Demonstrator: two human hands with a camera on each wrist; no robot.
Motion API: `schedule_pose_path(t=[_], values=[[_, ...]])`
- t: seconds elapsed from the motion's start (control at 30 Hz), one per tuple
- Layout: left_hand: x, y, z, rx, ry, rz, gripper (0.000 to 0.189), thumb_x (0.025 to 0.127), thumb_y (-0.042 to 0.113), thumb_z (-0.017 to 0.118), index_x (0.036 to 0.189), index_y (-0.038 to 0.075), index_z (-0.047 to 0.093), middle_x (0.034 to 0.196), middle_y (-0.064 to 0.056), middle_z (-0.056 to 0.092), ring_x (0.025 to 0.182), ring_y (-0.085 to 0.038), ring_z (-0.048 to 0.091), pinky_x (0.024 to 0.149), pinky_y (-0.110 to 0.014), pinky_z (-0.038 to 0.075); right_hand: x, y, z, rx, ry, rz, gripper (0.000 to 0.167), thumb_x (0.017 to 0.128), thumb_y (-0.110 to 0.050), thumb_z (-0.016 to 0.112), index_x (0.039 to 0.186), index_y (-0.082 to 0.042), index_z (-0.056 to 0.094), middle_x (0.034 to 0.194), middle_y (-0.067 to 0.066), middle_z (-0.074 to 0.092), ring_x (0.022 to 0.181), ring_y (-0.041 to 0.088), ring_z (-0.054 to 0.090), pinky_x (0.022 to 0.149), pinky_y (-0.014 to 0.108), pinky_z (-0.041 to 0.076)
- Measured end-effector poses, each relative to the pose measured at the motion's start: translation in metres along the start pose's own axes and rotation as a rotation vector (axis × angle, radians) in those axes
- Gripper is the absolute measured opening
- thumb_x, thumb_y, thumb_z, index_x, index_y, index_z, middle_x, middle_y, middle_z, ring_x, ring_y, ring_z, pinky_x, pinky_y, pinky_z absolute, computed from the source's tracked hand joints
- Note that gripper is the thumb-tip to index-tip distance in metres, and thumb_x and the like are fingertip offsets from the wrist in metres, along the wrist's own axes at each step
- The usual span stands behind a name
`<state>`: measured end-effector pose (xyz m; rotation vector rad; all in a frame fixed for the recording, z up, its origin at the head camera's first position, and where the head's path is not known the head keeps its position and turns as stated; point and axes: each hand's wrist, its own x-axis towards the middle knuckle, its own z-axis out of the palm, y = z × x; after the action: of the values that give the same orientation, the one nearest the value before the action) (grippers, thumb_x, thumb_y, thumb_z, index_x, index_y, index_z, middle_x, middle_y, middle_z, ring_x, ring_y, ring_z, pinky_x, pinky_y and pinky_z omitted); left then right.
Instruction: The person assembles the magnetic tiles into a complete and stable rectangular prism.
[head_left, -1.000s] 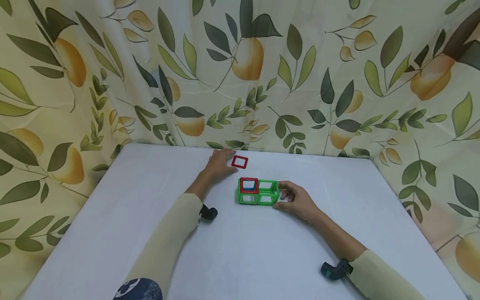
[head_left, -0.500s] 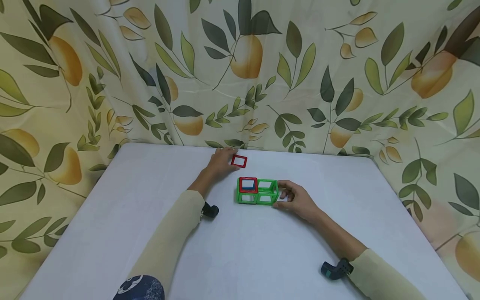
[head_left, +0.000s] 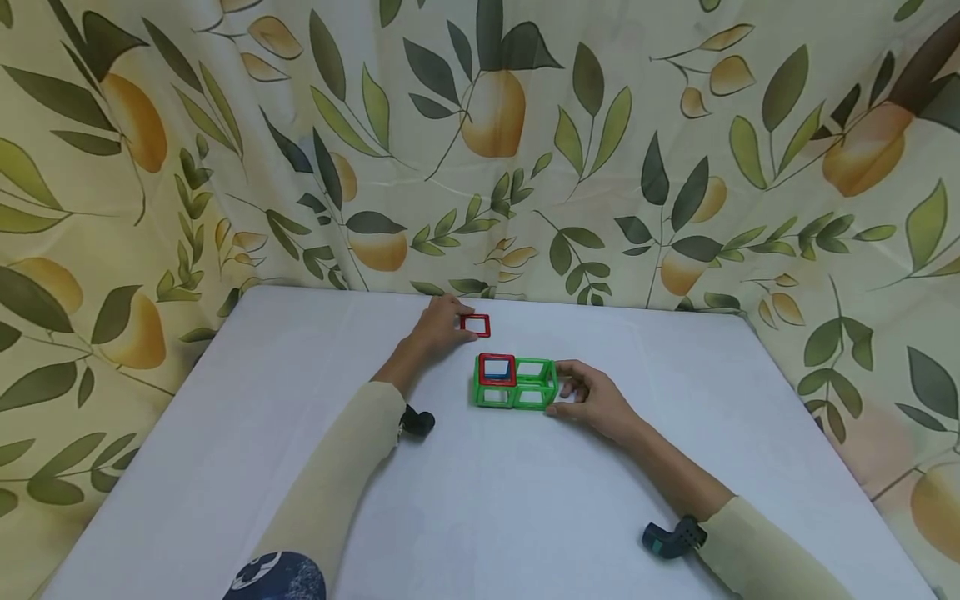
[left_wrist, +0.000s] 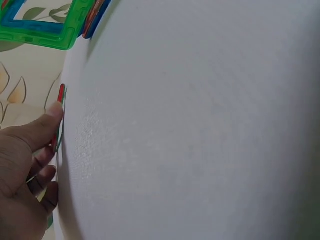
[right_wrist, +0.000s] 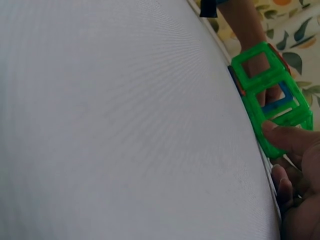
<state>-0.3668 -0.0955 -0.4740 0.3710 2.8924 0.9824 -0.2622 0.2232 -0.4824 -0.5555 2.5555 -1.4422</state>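
Note:
My left hand [head_left: 438, 323], near the table's far edge, pinches a red square magnetic tile [head_left: 488, 326] between thumb and fingers. In the left wrist view the tile [left_wrist: 61, 93] shows edge-on, low at the white surface. Just nearer and to the right stands a box of green magnetic tiles [head_left: 514, 398], two squares long. A red square tile [head_left: 497, 383] lies on its left top, with blue showing inside. My right hand [head_left: 597, 404] holds the box's right end; the right wrist view shows its thumb [right_wrist: 272, 127] on the green frame, other fingers curled below.
The white-covered table [head_left: 480, 517] spreads around both hands. Behind it hangs a curtain [head_left: 450, 192] printed with fruit and leaves. Dark wrist cameras sit at the left cuff [head_left: 417, 422] and the right cuff [head_left: 675, 537].
The red tile in my left hand has turned slightly, its edges now squarer to the table's far edge, and shifted a little left. My right hand and the green box stay put.

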Motion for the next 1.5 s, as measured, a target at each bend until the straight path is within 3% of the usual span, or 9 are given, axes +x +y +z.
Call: schedule_pose_path(t=[0.13,0.47,0.73,0.97,1.5], values=[[-0.001,-0.001,-0.002,-0.025,0.000,0.003,0.058,0.092,0.028,0.084,0.146,0.016,0.064,0.139,-0.006,0.052,0.127,-0.024,0.046,0.104,-0.042,0.047,0.000,-0.001,-0.001,-0.010,-0.003,0.009,0.068,0.082,-0.009,0.090,0.142,-0.002,0.059,0.105,0.011,0.063,0.090,0.028,0.053,0.072,0.026,0.045],[-0.006,0.004,-0.009,-0.079,0.013,0.082,0.056,0.091,0.028,0.086,0.142,0.013,0.067,0.134,-0.009,0.054,0.124,-0.025,0.046,0.102,-0.040,0.048,0.002,-0.005,-0.002,0.006,-0.003,0.019,0.069,0.082,-0.007,0.090,0.142,-0.002,0.059,0.106,0.011,0.063,0.090,0.027,0.053,0.072,0.025,0.045],[-0.020,0.020,-0.012,-0.121,0.014,0.176,0.055,0.092,0.030,0.085,0.140,0.011,0.069,0.142,-0.014,0.055,0.130,-0.029,0.047,0.102,-0.044,0.050,-0.002,-0.008,0.001,0.048,-0.007,0.032,0.070,0.083,-0.006,0.090,0.144,0.000,0.056,0.115,0.016,0.063,0.091,0.031,0.053,0.072,0.025,0.044],[-0.030,0.037,-0.013,-0.149,0.011,0.233,0.054,0.091,0.031,0.085,0.140,0.014,0.069,0.142,-0.012,0.056,0.129,-0.028,0.048,0.100,-0.045,0.051,-0.001,-0.006,0.001,0.021,0.001,0.046,0.068,0.083,-0.009,0.090,0.143,-0.003,0.058,0.120,0.014,0.063,0.092,0.029,0.054,0.073,0.025,0.045],[-0.051,0.068,-0.010,-0.092,-0.013,0.361,0.050,0.088,0.039,0.086,0.130,0.016,0.074,0.121,0.000,0.066,0.121,-0.021,0.050,0.102,-0.048,0.044,0.001,-0.004,-0.001,-0.004,-0.011,0.026,0.065,0.084,-0.012,0.090,0.142,-0.005,0.059,0.110,0.012,0.063,0.089,0.029,0.054,0.072,0.027,0.046]])
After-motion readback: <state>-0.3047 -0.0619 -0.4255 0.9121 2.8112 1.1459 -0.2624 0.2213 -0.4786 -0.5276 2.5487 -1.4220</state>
